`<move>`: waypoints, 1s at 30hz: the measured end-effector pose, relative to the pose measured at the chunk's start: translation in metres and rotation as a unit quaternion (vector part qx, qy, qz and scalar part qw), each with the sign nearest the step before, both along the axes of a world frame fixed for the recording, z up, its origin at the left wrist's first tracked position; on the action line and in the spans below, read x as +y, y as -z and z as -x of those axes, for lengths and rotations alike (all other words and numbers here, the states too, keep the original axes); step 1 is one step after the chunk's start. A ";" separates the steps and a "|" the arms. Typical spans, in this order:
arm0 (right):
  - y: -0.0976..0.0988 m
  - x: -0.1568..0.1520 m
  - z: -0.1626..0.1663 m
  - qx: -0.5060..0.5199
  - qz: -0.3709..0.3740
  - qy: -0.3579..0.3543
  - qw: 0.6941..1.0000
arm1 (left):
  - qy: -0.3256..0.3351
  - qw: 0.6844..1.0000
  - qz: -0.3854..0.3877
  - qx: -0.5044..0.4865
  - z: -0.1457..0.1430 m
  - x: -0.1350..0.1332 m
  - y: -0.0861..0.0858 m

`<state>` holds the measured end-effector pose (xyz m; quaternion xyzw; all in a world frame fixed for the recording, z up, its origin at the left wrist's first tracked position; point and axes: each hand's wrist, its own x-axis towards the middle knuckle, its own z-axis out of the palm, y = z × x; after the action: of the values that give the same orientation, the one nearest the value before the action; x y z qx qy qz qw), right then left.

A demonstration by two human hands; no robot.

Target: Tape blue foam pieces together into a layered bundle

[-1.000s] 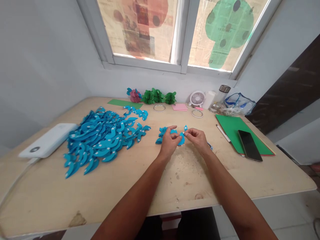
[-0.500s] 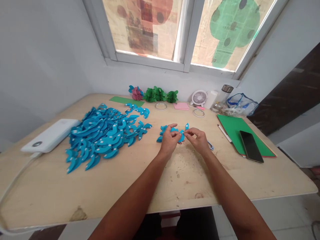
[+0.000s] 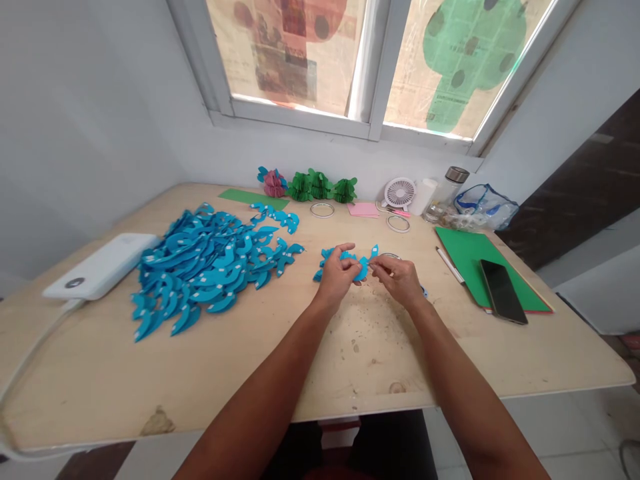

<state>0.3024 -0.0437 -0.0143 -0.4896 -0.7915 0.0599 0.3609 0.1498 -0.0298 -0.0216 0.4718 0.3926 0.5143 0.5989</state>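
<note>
Both hands meet above the middle of the wooden table [image 3: 300, 373]. My left hand [image 3: 336, 277] is closed on a blue paper cut-out piece [image 3: 363, 268]. My right hand [image 3: 401, 280] pinches the edge of that same piece with thumb and forefinger. A small bunch of blue pieces [image 3: 325, 261] lies just behind my left hand. A large pile of curved blue paper pieces [image 3: 210, 263] with small white tabs spreads over the left of the table.
A white power bank [image 3: 100, 267] with a cable lies at the left. A green sheet [image 3: 480, 263] with a black phone [image 3: 503, 291] and a pen [image 3: 449, 263] lies at the right. Paper flowers [image 3: 320, 188], tape rings [image 3: 321, 210], a small fan [image 3: 399, 194], a jar [image 3: 443, 193] and a clear bag [image 3: 484, 207] line the wall.
Both hands stay together on the blue piece, the fingers shifting slightly. The view has tipped up a little, so the hands and table sit marginally higher.
</note>
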 end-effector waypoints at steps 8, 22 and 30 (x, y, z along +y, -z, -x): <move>0.001 0.001 0.000 -0.092 -0.048 -0.016 0.995 | 0.014 1.000 0.008 -0.002 0.002 -0.001 -0.002; -0.002 0.000 0.000 -0.169 -0.109 -0.021 0.979 | 0.012 1.000 0.003 -0.007 0.003 0.001 -0.001; -0.003 -0.001 0.001 -0.177 -0.117 -0.019 0.977 | 0.020 0.999 0.012 -0.023 0.005 0.001 -0.003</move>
<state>0.3015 -0.0448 -0.0109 -0.4316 -0.8536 -0.1138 0.2685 0.1452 -0.0284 -0.0181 0.4602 0.3757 0.5080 0.6237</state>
